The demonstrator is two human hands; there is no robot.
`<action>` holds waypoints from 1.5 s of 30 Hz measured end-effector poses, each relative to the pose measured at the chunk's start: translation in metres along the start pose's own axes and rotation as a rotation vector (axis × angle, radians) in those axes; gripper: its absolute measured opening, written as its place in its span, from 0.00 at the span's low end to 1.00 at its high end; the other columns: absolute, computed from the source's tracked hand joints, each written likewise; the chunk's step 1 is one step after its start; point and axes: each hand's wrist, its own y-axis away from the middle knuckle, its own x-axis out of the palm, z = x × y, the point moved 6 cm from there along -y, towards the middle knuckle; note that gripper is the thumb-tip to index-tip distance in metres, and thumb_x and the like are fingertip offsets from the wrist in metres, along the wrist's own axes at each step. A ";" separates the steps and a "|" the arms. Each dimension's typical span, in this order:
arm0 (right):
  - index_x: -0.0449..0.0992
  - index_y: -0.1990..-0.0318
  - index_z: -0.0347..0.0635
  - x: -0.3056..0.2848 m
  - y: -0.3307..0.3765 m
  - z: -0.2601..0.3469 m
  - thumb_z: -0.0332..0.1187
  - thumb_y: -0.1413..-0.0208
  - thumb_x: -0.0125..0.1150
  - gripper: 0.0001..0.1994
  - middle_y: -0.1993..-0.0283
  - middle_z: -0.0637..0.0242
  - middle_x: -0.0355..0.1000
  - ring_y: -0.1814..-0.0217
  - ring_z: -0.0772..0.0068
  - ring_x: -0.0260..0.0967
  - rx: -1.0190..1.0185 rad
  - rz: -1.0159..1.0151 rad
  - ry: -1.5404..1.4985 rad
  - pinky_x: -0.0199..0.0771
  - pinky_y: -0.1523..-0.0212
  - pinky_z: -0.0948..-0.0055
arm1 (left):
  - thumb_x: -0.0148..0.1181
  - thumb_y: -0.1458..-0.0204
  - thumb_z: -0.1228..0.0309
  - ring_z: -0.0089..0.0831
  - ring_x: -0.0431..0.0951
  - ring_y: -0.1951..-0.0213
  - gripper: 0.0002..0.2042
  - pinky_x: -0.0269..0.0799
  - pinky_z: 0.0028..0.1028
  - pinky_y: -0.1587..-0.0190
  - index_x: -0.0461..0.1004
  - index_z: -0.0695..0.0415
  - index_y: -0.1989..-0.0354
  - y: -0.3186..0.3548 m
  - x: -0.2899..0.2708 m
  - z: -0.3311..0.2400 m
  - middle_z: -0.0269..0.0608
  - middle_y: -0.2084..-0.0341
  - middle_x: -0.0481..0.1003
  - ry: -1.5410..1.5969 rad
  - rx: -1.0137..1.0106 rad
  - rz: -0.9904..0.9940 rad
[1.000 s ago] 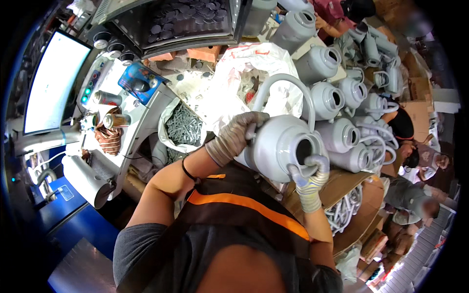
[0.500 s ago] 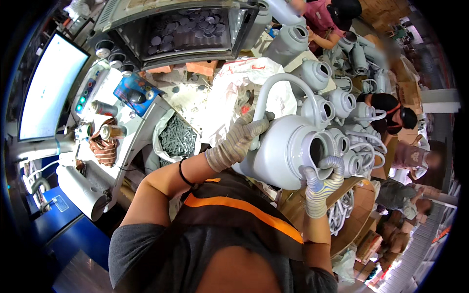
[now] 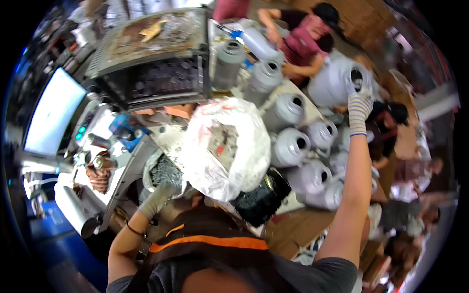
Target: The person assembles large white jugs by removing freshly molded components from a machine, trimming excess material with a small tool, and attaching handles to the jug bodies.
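Observation:
At the far right, my right hand (image 3: 360, 105) in a striped glove is closed at the open mouth of a large light-grey jug (image 3: 330, 84), its arm stretched out. The jug lies tilted above the other jugs, mouth toward me. My left hand (image 3: 165, 194), gloved too, is low at the near edge of a white bag of metal screws (image 3: 167, 172). Motion smears its fingers, and I cannot make out anything in them. Between my arms stands a large white plastic bag (image 3: 227, 168), its top open on small clear pieces.
Several grey jugs (image 3: 288, 146) crowd the table on the right, beside a black plastic-wrapped bundle (image 3: 261, 198). An oven-like box (image 3: 146, 58) holding dark discs stands at the back. A monitor (image 3: 54, 115) is at left. A co-worker (image 3: 305, 39) works across the table.
The large jug has gone from in front of me to the far right with my right hand. My left hand has let go of its handle and dropped to the screw bag. The view has shifted.

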 end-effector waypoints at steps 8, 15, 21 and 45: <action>0.64 0.41 0.40 0.267 0.049 -0.118 0.47 0.45 0.53 0.28 0.48 0.42 0.68 0.47 0.42 0.66 -0.088 0.550 -0.317 0.66 0.47 0.57 | 0.53 0.52 0.72 0.34 0.77 0.61 0.04 0.71 0.32 0.60 0.74 0.50 0.70 0.407 -0.005 0.247 0.39 0.67 0.77 -0.946 -0.754 -0.026; 0.70 0.47 0.36 0.248 0.086 -0.009 0.46 0.41 0.48 0.23 0.50 0.48 0.72 0.50 0.52 0.69 0.042 0.120 -0.158 0.68 0.49 0.66 | 0.53 0.48 0.62 0.37 0.73 0.55 0.13 0.67 0.35 0.53 0.68 0.53 0.57 0.686 -0.150 0.138 0.42 0.57 0.74 -0.375 -1.225 -1.495; 0.72 0.53 0.34 0.073 0.205 0.167 0.42 0.40 0.52 0.19 0.59 0.52 0.75 0.62 0.59 0.72 0.195 0.185 -0.656 0.71 0.55 0.66 | 0.58 0.48 0.53 0.36 0.71 0.50 0.29 0.64 0.33 0.47 0.66 0.58 0.42 0.719 -0.296 0.132 0.46 0.52 0.73 0.419 -0.407 -2.006; 0.74 0.58 0.48 -0.245 0.765 0.715 0.27 0.46 0.49 0.10 0.73 0.61 0.70 0.68 0.72 0.69 -1.445 1.899 -1.380 0.70 0.64 0.71 | 0.56 0.46 0.62 0.16 0.57 0.90 0.13 0.56 0.17 0.87 0.70 0.61 0.70 0.755 -0.100 0.011 0.27 0.91 0.61 0.441 0.299 -2.096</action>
